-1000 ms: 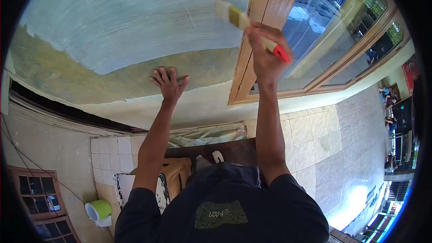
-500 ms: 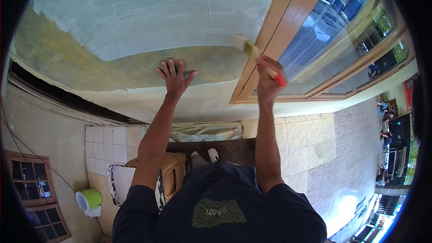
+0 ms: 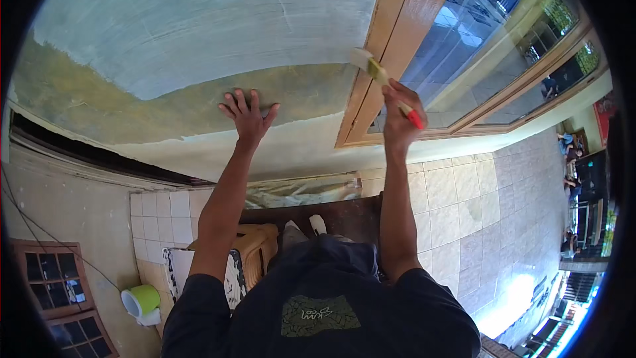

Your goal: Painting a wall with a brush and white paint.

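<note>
My right hand (image 3: 403, 118) grips a paintbrush (image 3: 377, 74) by its pale handle, whose red end pokes out below the fist. The brush's light bristles are near the edge of the brown wooden window frame (image 3: 397, 33), beside the wall; whether they touch it I cannot tell. With fingers spread, my left hand (image 3: 248, 117) lies flat on an olive-brown band of the wall (image 3: 192, 114). Above that band spreads a pale blue-grey coated area (image 3: 218, 20) with streaky brush marks. A cream strip runs beneath the band.
Under me is a dark platform (image 3: 351, 215). By my left arm are a tan plastic stool (image 3: 257, 245) and a paint-smeared white container (image 3: 233, 282). A green bucket (image 3: 142, 301) lies farther left. Plastic sheeting (image 3: 298, 193) runs along the wall's base; several people sit far right.
The view has shifted slightly. The brush has moved from the coated wall's edge onto or close to the window frame's edge. My left hand stays flat on the wall.
</note>
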A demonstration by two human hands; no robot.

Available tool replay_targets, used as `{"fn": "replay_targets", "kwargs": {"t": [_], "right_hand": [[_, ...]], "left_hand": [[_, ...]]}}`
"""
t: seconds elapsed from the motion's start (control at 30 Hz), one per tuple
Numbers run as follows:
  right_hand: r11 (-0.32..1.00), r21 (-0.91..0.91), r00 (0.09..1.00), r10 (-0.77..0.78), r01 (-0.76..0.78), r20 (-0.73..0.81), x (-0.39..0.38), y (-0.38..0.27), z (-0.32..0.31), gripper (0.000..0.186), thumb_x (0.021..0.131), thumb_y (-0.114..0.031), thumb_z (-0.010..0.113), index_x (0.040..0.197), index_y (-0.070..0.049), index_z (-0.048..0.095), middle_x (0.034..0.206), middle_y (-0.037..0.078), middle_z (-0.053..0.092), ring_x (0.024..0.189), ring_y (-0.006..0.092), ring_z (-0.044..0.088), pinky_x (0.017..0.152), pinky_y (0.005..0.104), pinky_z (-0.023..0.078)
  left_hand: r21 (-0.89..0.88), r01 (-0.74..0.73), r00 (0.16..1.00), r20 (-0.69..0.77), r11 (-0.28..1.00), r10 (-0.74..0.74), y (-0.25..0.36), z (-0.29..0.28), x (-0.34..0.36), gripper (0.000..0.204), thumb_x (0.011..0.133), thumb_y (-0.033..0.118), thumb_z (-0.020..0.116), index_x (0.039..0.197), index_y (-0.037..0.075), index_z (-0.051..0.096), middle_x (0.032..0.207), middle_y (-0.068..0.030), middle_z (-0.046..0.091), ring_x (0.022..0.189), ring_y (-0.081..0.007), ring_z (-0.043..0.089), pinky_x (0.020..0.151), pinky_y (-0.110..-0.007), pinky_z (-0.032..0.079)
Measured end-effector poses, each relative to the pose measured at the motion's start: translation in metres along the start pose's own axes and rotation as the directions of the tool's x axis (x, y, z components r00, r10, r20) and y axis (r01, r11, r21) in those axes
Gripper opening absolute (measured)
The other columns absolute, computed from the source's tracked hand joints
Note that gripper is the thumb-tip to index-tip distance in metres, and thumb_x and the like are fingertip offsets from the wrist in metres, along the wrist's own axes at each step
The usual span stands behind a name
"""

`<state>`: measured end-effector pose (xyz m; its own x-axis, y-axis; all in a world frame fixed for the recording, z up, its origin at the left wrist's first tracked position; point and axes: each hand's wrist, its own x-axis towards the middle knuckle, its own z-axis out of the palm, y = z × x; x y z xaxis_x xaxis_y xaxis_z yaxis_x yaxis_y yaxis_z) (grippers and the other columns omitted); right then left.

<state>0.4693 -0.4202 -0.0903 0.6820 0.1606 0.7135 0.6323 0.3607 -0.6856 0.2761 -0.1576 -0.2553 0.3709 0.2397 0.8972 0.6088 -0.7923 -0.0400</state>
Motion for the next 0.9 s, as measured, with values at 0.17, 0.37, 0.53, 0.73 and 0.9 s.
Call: {"fn": "replay_targets", "kwargs": {"t": [0.17, 0.37, 0.53, 0.73, 0.9], "right_hand": [[0.99, 0.139, 0.999, 0.011, -0.018, 0.046, -0.019, -0.025, 0.012, 0.017, 0.079, 0.011, 0.071, 0.088, -0.003, 0.07, 0.099, 0.013, 0.072, 0.089, 0.0178, 0.068, 0.077, 0.0264, 0.056], [0.98, 0.198, 0.967, -0.034, -0.018, 0.253, -0.022, -0.038, 0.085, 0.02, 0.076, 0.009, 0.073, 0.09, -0.005, 0.074, 0.097, 0.011, 0.073, 0.09, 0.0187, 0.069, 0.076, 0.0288, 0.056], [0.987, 0.09, 0.991, 0.131, -0.132, 0.013, -0.006, -0.02, 0.054, 0.014, 0.082, 0.006, 0.072, 0.092, -0.002, 0.072, 0.1, 0.013, 0.071, 0.085, 0.018, 0.069, 0.074, 0.0279, 0.058], [0.996, 0.084, 0.998, -0.043, 0.039, 0.043, -0.018, -0.059, 0.073, 0.014, 0.079, 0.009, 0.073, 0.087, -0.002, 0.071, 0.097, 0.013, 0.072, 0.087, 0.0204, 0.069, 0.077, 0.03, 0.057], [0.926, 0.377, 0.948, -0.118, -0.002, 0.296, -0.022, -0.086, 0.173, 0.017, 0.077, 0.008, 0.074, 0.091, -0.002, 0.072, 0.096, 0.013, 0.072, 0.092, 0.0195, 0.068, 0.082, 0.03, 0.054]], "left_hand": [[0.004, -0.011, 1.0, -0.009, 1.0, 0.011, -0.005, 0.002, 0.003, 0.089, 0.088, 0.067, 0.053, 0.153, 0.014, 0.023, 0.161, -0.0201, -0.002, 0.147, -0.0449, -0.008, 0.11, -0.069, -0.005], [-0.003, -0.001, 1.0, -0.007, 1.0, 0.001, -0.001, 0.001, -0.001, 0.088, 0.088, 0.067, 0.052, 0.152, 0.014, 0.023, 0.161, -0.0196, -0.002, 0.147, -0.0456, -0.007, 0.11, -0.069, -0.005], [0.016, -0.017, 0.998, 0.068, 1.0, 0.016, -0.01, -0.001, 0.002, 0.091, 0.087, 0.066, 0.056, 0.15, 0.007, 0.025, 0.16, -0.0224, -0.006, 0.146, -0.0481, -0.01, 0.107, -0.073, -0.004], [-0.01, -0.016, 0.999, -0.029, 1.0, 0.016, -0.026, 0.0, 0.01, 0.088, 0.088, 0.067, 0.052, 0.154, 0.017, 0.02, 0.162, -0.0175, -0.002, 0.148, -0.0444, -0.005, 0.11, -0.07, -0.005], [0.008, 0.0, 1.0, 0.013, 1.0, 0.0, -0.029, -0.003, -0.002, 0.088, 0.089, 0.066, 0.051, 0.155, 0.018, 0.018, 0.162, -0.0173, -0.002, 0.148, -0.0443, -0.004, 0.11, -0.069, -0.005]]}}
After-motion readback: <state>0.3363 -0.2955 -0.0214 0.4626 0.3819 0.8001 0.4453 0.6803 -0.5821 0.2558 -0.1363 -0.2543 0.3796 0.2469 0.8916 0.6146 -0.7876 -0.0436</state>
